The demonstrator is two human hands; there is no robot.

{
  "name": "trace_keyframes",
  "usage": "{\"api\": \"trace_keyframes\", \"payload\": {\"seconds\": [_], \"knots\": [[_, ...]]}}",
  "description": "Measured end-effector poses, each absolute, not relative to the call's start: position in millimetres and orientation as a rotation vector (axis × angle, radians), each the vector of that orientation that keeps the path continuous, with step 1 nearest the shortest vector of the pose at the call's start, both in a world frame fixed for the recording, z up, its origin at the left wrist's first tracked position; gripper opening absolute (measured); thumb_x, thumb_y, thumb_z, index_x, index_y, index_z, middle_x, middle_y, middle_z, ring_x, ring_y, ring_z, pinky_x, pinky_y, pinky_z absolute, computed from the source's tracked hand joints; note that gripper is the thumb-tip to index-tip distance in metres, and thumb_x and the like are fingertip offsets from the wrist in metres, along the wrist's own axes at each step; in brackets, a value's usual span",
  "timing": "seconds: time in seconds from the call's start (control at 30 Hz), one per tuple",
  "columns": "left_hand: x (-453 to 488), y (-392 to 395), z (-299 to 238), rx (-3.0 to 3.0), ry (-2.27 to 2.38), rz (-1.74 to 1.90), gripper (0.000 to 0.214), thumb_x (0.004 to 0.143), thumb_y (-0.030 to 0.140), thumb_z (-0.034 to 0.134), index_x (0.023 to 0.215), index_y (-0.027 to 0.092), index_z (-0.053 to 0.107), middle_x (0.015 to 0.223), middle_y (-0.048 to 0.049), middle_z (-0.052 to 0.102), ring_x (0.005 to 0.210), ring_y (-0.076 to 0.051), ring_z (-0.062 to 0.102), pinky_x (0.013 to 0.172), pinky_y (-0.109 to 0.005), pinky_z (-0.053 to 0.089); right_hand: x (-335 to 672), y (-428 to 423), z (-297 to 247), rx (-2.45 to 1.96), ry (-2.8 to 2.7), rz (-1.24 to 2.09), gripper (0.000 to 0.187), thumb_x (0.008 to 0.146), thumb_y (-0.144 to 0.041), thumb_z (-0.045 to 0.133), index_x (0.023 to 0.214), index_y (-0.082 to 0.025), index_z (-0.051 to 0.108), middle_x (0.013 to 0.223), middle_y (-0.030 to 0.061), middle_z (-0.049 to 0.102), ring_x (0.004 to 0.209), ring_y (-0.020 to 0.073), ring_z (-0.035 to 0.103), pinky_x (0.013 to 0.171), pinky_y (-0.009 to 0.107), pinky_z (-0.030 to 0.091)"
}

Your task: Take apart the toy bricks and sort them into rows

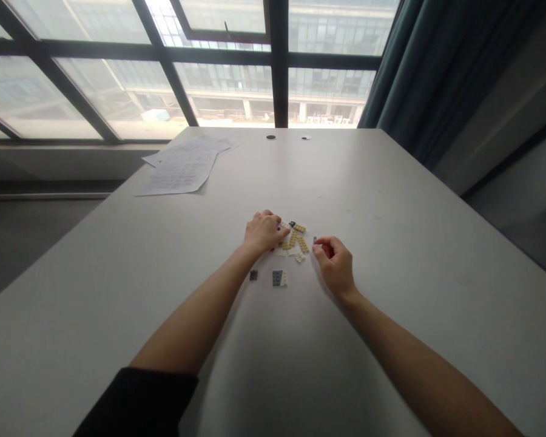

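Observation:
A small pile of toy building bricks lies on the white table, with several tan bricks (303, 244) and a few pale ones (299, 258) among them. My left hand (262, 233) rests over the pile's left side, palm down, thumb and fingers apart, covering some pieces. On the right of the pile, my right hand (335, 262) pinches a small grey brick (315, 239) between thumb and forefinger. Closer to me lie a joined dark grey and white brick piece (279, 278) and a small dark brick (253, 275). A black piece (292, 224) sits at the pile's far edge.
Printed paper sheets (182, 167) lie at the table's far left. Two round cable holes (271, 138) are near the far edge, before a large window (236, 91). A dark blue curtain (414, 79) hangs on the right.

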State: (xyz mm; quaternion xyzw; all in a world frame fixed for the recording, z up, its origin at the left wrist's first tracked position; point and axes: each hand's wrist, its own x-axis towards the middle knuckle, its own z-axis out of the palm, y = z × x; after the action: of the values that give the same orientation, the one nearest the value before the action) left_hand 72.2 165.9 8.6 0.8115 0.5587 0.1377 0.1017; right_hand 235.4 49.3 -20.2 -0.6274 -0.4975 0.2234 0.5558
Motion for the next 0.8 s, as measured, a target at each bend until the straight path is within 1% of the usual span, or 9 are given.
{"api": "trace_keyframes", "payload": {"seconds": [0.1, 0.2, 0.3, 0.4, 0.5, 0.57, 0.63, 0.73, 0.8], "knots": [[80.7, 164.1, 10.4, 2.486, 1.649, 0.363, 0.029, 0.082, 0.040, 0.054, 0.088, 0.018, 0.073, 0.110, -0.0135, 0.064, 0.104, -0.034, 0.055, 0.085, -0.046, 0.047, 234.9, 49.2, -19.8, -1.478, -1.175, 0.532, 0.017, 0.078, -0.033, 0.059, 0.083, -0.017, 0.065, 0.066, -0.0026, 0.052, 0.059, 0.0134, 0.045, 0.059, 0.026, 0.041], [83.6, 163.9, 9.2, 2.559, 1.640, 0.349, 0.029, 0.084, 0.037, 0.052, 0.084, 0.016, 0.072, 0.103, -0.0145, 0.065, 0.101, -0.033, 0.056, 0.084, -0.045, 0.047, 234.5, 48.9, -19.0, -1.474, -1.181, 0.529, 0.017, 0.078, -0.032, 0.059, 0.083, -0.017, 0.065, 0.066, -0.0022, 0.053, 0.060, 0.0135, 0.045, 0.059, 0.026, 0.041], [85.1, 165.0, 6.9, 2.616, 1.624, 0.368, 0.028, 0.083, 0.034, 0.052, 0.084, 0.014, 0.071, 0.100, -0.0148, 0.065, 0.099, -0.032, 0.056, 0.082, -0.042, 0.048, 234.0, 48.8, -18.6, -1.473, -1.186, 0.533, 0.016, 0.078, -0.031, 0.059, 0.083, -0.017, 0.065, 0.067, -0.0022, 0.053, 0.059, 0.0134, 0.046, 0.059, 0.026, 0.041], [85.1, 164.0, 8.3, 2.662, 1.601, 0.419, 0.027, 0.082, 0.031, 0.053, 0.086, 0.012, 0.071, 0.102, -0.0149, 0.064, 0.097, -0.030, 0.057, 0.082, -0.040, 0.048, 233.8, 49.1, -19.3, -1.469, -1.187, 0.534, 0.015, 0.078, -0.030, 0.060, 0.083, -0.017, 0.065, 0.066, -0.0030, 0.052, 0.059, 0.0127, 0.045, 0.059, 0.026, 0.040], [80.7, 154.3, 16.5, 2.711, 1.550, 0.481, 0.026, 0.082, 0.031, 0.054, 0.091, 0.012, 0.070, 0.107, -0.0133, 0.064, 0.098, -0.028, 0.057, 0.086, -0.040, 0.047, 234.1, 49.7, -20.6, -1.422, -1.146, 0.544, 0.017, 0.079, -0.030, 0.060, 0.091, -0.017, 0.063, 0.070, -0.0038, 0.052, 0.057, 0.0110, 0.043, 0.055, 0.024, 0.039], [75.2, 140.6, 24.1, 2.780, 1.444, 0.526, 0.025, 0.082, 0.032, 0.056, 0.095, 0.015, 0.069, 0.111, -0.0101, 0.064, 0.102, -0.026, 0.055, 0.089, -0.039, 0.046, 234.2, 49.6, -21.2, -1.350, -1.105, 0.575, 0.023, 0.081, -0.031, 0.061, 0.100, -0.018, 0.060, 0.076, -0.0034, 0.054, 0.056, 0.0097, 0.043, 0.053, 0.023, 0.039], [69.2, 122.9, 31.1, 2.917, 1.217, 0.601, 0.024, 0.082, 0.031, 0.058, 0.099, 0.017, 0.068, 0.111, -0.0086, 0.065, 0.102, -0.025, 0.055, 0.090, -0.039, 0.045, 233.5, 48.7, -21.5, -1.256, -1.094, 0.639, 0.028, 0.083, -0.034, 0.061, 0.107, -0.020, 0.056, 0.082, -0.0024, 0.057, 0.056, 0.0090, 0.045, 0.052, 0.022, 0.040], [62.3, 97.0, 36.7, 3.127, 0.869, 0.678, 0.021, 0.083, 0.028, 0.058, 0.097, 0.015, 0.066, 0.104, -0.0094, 0.066, 0.099, -0.025, 0.055, 0.091, -0.042, 0.044, 229.2, 45.3, -21.6, -1.131, -1.138, 0.788, 0.031, 0.083, -0.037, 0.063, 0.108, -0.021, 0.054, 0.083, -0.0016, 0.061, 0.058, 0.0095, 0.050, 0.054, 0.022, 0.043], [59.9, 85.2, 37.0, 3.185, 0.781, 0.719, 0.019, 0.083, 0.025, 0.058, 0.096, 0.014, 0.065, 0.102, -0.0092, 0.067, 0.098, -0.025, 0.055, 0.095, -0.044, 0.043, 224.5, 42.4, -21.5, -1.073, -1.177, 0.874, 0.031, 0.081, -0.036, 0.066, 0.106, -0.021, 0.053, 0.080, -0.0020, 0.062, 0.059, 0.0102, 0.053, 0.056, 0.023, 0.045]]}}
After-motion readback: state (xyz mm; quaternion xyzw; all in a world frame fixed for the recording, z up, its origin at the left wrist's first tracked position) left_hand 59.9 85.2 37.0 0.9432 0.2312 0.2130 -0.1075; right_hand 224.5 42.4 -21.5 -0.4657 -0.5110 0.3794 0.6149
